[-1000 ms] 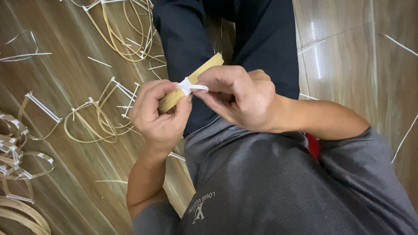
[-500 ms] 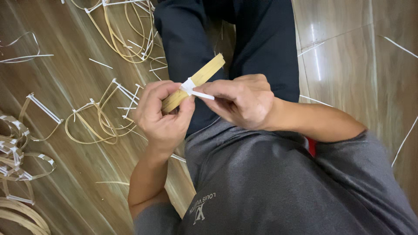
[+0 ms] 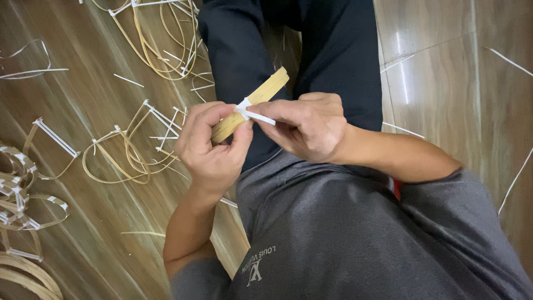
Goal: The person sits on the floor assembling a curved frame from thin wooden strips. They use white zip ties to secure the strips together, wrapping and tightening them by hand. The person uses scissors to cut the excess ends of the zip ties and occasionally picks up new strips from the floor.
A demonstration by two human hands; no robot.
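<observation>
Here, bamboo strip bundle gripped in left hand, right hand pinching apparently white tie around it

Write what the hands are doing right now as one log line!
left hand: grips bundle of bamboo strips | right hand: pinches white tie around the bundle | floor: loose strip loops
</observation>
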